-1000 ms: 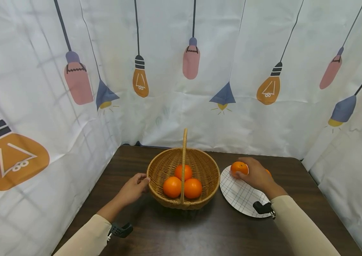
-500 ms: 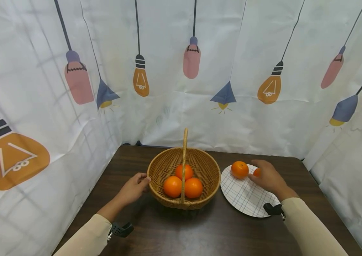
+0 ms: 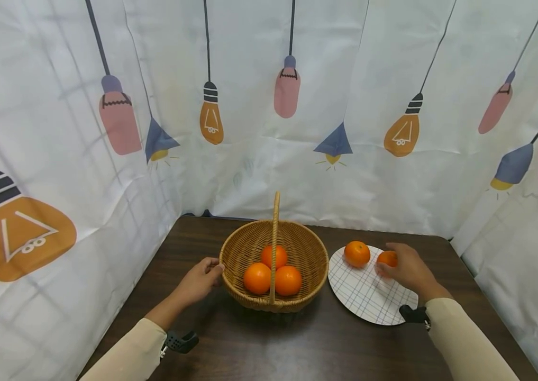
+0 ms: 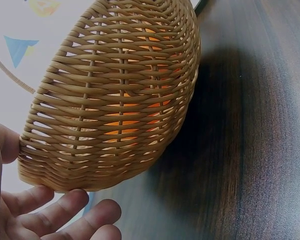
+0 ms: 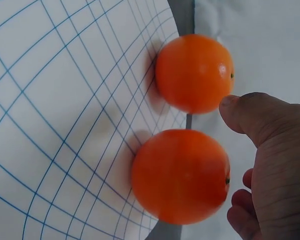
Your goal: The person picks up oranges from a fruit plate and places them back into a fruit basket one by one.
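A wicker basket (image 3: 245, 243) with a tall arched handle stands at the middle of the table, holding three oranges (image 3: 288, 280). At its left rim is my left hand (image 3: 201, 278), which pinches the rim between thumb and fingers; the left wrist view shows the thumb (image 4: 7, 145) on one side of it and fingertips (image 4: 72, 202) on the other. To the right lies a round white plate (image 3: 361, 301) with a blue grid, bearing two more oranges, a left one (image 3: 357, 254) and a right one (image 3: 385, 259). Over the right orange hovers my right hand (image 3: 411, 270), its fingers loosely spread around it.
The dark wooden table (image 3: 273, 344) reaches forward to a white curtain (image 3: 249, 174) printed with lamps, which also encloses both sides. The basket handle (image 3: 275, 211) rises well above the rim. Basket and plate stand close beside each other.
My right hand let go of the left orange on the plate and moved right to the other one. The left hand and the basket stayed in place.
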`<state>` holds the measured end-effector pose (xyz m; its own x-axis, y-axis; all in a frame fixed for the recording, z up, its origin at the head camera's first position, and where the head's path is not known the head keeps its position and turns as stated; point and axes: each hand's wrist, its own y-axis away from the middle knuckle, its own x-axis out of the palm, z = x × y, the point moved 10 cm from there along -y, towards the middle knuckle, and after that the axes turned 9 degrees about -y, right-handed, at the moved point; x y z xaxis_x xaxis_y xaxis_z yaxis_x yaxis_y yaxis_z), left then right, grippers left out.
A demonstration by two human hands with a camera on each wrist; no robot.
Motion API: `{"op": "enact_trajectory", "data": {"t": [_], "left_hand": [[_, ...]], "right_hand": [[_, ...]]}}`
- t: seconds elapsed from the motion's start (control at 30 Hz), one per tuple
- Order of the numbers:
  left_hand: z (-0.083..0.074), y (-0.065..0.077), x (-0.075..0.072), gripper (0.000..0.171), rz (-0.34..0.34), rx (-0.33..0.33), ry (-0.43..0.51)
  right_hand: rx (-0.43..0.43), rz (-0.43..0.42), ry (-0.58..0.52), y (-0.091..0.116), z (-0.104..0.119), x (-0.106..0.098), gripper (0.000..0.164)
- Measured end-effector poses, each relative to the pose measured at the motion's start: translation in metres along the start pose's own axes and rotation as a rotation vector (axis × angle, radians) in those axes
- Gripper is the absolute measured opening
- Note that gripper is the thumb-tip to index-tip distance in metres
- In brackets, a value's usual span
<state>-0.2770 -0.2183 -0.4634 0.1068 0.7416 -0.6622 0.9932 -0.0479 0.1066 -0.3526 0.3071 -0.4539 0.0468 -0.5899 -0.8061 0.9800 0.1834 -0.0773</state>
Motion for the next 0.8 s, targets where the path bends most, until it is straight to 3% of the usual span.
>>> {"op": "enact_trajectory", "data": {"t": [0.8], "left_hand": [[0.001, -0.001, 0.001, 0.049, 0.003, -0.001, 0.003]], "right_hand": [[0.111, 0.000, -0.070, 0.005, -0.043, 0.005, 0.091]]}}
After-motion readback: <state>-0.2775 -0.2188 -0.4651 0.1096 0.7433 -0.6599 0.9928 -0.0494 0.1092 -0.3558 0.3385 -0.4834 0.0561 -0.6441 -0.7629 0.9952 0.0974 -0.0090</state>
